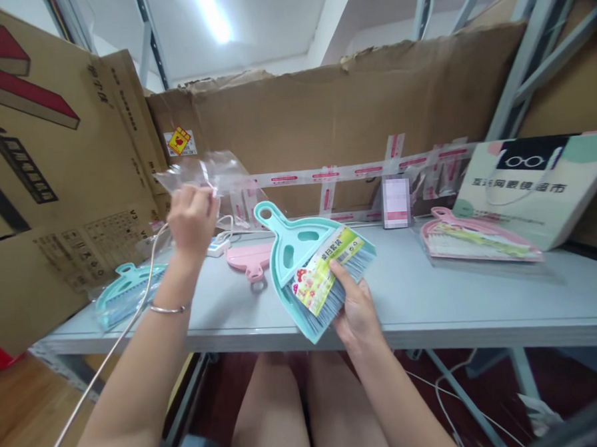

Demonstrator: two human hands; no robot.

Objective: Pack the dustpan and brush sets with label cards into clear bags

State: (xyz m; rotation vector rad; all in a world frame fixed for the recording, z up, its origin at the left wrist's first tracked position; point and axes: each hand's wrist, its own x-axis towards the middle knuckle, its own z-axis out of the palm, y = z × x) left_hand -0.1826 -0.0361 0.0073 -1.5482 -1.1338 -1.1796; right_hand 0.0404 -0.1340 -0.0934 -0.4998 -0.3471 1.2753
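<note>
My right hand [359, 310] grips a turquoise dustpan-and-brush set [284, 251] over the front of the grey table. The grey-blue bristles and a printed yellow-green card label [324, 272] face me, my thumb on the label. Raised to the left, my left hand [193, 216] is closed on a clear plastic bag [220, 167], which spreads out behind it. A pink dustpan [247, 256] lies on the table between my hands, partly hidden by the turquoise set. At far left lies another turquoise dustpan set [126, 289] in clear plastic.
A wrapped pink dustpan set [479, 237] lies at right, before a white-green box [531, 184]. A phone [396, 202] leans against the taped cardboard [333, 115] at the back. A white cable [105, 360] crosses the left side near a power strip [218, 246]. Large cartons [76, 175] stand left.
</note>
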